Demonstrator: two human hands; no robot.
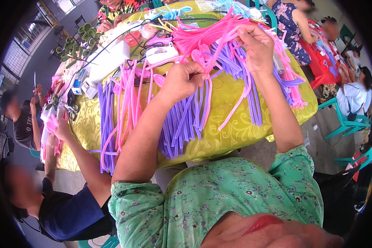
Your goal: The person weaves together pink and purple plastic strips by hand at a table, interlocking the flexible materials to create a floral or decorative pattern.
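Note:
My left hand [182,81] is closed, its thumb and fingers pinching a pink pipe cleaner [219,48] bent into loops. The strand runs up to my right hand [256,48], whose thumb and fingertips grip its other end. Below my hands lies a bundle of purple pipe cleaners [180,124], hanging toward the table's near edge. Another purple bundle [106,124] and loose pink pipe cleaners [128,99] lie to the left. Beyond my hands is a thick bright pink bundle [202,33]. More purple stems [255,103] lie under my right wrist.
A yellow patterned cloth [231,140] covers the table. Further left are a white box [109,61], a white dispenser-like item [162,53], scissors [73,111] and green looped stems [79,43]. A person [70,211] works close at my left. Green chairs [351,122] stand to the right.

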